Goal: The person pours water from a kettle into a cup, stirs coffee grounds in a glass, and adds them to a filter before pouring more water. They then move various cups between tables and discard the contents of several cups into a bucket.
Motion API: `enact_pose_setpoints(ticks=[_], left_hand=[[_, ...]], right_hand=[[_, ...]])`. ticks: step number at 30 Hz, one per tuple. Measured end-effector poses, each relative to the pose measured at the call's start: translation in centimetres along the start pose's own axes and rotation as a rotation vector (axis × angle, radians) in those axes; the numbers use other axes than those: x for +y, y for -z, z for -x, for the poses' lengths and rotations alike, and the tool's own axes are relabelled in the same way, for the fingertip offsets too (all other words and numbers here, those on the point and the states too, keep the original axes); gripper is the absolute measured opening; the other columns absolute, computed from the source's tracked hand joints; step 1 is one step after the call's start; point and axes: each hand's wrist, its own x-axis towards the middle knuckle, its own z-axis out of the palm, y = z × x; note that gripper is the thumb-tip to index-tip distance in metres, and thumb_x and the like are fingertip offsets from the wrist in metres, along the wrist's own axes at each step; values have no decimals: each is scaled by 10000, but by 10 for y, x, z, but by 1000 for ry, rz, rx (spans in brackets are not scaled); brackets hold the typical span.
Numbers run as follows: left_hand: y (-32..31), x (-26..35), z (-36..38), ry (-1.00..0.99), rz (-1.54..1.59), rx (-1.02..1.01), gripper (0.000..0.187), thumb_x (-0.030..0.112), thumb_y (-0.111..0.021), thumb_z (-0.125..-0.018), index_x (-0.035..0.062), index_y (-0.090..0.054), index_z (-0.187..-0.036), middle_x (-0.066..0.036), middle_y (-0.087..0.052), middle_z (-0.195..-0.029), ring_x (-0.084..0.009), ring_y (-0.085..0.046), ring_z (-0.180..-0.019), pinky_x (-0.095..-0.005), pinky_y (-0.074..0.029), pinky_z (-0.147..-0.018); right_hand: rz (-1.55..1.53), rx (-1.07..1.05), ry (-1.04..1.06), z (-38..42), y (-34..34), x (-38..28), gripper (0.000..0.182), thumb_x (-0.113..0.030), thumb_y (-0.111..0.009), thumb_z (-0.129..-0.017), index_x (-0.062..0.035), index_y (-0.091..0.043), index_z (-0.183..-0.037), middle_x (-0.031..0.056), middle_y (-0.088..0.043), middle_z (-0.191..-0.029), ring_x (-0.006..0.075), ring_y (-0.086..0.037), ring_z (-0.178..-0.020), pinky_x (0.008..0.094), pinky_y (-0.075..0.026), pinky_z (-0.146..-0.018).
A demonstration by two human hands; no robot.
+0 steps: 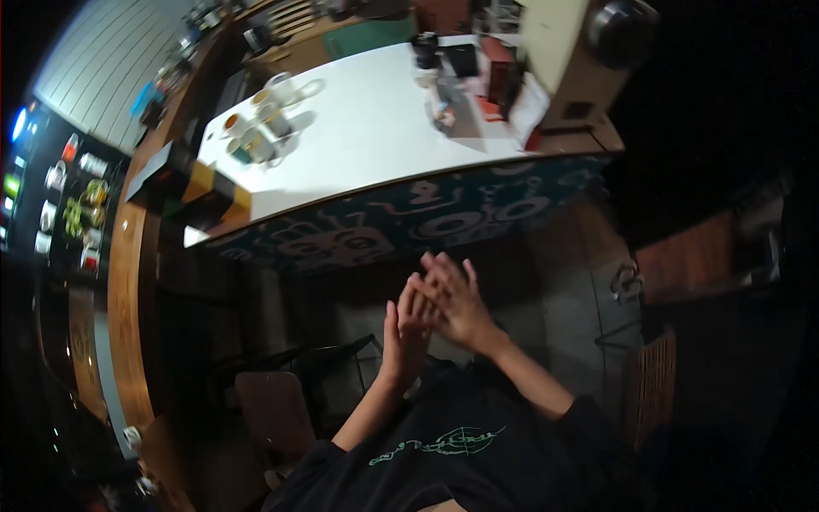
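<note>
While the left hand (408, 328) and right hand (456, 300) press together, fingers flat and holding nothing, they hover below the white surface (375, 145). Cups (260, 128) cluster at ten o'clock from the hands, well apart.

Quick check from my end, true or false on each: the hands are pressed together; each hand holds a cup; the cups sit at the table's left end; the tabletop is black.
1. The left hand and right hand touch palm to palm: true.
2. Each hand holds a cup: false, both are empty.
3. The cluster of cups sits at the left end of the table: true.
4. The tabletop is black: false, it is white.
</note>
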Motion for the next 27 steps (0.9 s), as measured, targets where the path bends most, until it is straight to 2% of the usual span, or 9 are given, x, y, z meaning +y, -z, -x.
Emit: enact_pose_setpoints(ticks=[3, 5, 6, 8, 11, 16, 21, 24, 27], left_hand=[[-59, -28, -7, -352, -523, -147, 795, 546, -475, -961, 104, -160, -1541, -174, -227, -1586, -322, -254, -1460, -466, -215, -1161], [-98, -60, -17, -387, -692, -240, 765, 437, -517, -948, 74, -190, -1535, -175, -224, -1589, -320, -244, -1466, -464, -200, -1166], [-118, -81, -25, -393, -744, -297, 749, 375, -537, -937, 62, -208, -1533, -170, -221, -1592, -321, -245, -1465, -458, -200, -1165], [-164, -127, -44, -450, -810, -468, 706, 249, -611, -891, 46, -310, -1496, -191, -278, -1564, -340, -279, -1448, -462, -228, -1157], [-232, -204, -79, -679, -1070, -860, 625, 210, -702, -843, 86, -471, -1409, -190, -342, -1523, -391, -312, -1416, -487, -257, -1147], [-337, -271, -124, -583, -1079, -1126, 504, 194, -692, -867, 44, -543, -1324, -184, -398, -1489, -391, -392, -1360, -481, -316, -1119], [-369, -285, -168, -491, -1008, -1079, 350, 171, -644, -913, 26, -609, -1230, -157, -585, -1292, -336, -528, -1246, -441, -398, -1056], [-369, -286, -198, -350, -965, -879, 288, 204, -599, -940, -5, -648, -1132, -172, -641, -1179, -312, -611, -1120, -427, -473, -962], [-382, -294, -243, -394, -914, -674, 256, 164, -557, -927, -31, -665, -1053, -173, -665, -1077, -299, -633, -1014, -382, -483, -903]], right_hand=[[-332, 126, -333, 54, 28, 67, 618, -511, -421, -996, -171, -329, -1503, 119, -335, -1554, 352, -344, -1409, 538, -206, -1150], [-1327, 203, -587, 95, 61, 105, 660, -565, -306, -1020, -116, -315, -1503, 148, -361, -1532, 342, -432, -1349, 484, -301, -1121], [-1316, 231, -591, 117, 78, 120, 660, -565, -306, -1020, -116, -315, -1503, 148, -361, -1532, 342, -432, -1349, 484, -301, -1121], [-1808, 262, -606, 156, 134, 134, 690, -581, -240, -1022, -94, -294, -1508, 142, -325, -1550, 290, -437, -1347, 445, -334, -1110], [-1923, 376, -509, 214, 183, 176, 741, -610, -256, -1001, -73, -275, -1511, 180, -322, -1541, 348, -422, -1341, 457, -346, -1113], [-1884, 489, -501, 262, 289, 220, 705, -544, -267, -1018, -21, -294, -1491, 225, -337, -1520, 400, -411, -1343, 483, -345, -1117], [-1697, 325, -535, 283, 338, 291, 616, -480, -288, -1043, -22, -384, -1443, 183, -448, -1462, 255, -497, -1292, 372, -396, -1080], [-1672, 172, -684, 280, 358, 346, 574, -456, -334, -1043, -21, -418, -1408, 179, -480, -1432, 249, -533, -1247, 373, -408, -1064], [-1657, 125, -589, 261, 381, 408, 481, -365, -384, -1048, -18, -444, -1376, 159, -518, -1389, 232, -547, -1221, 367, -415, -1057]])
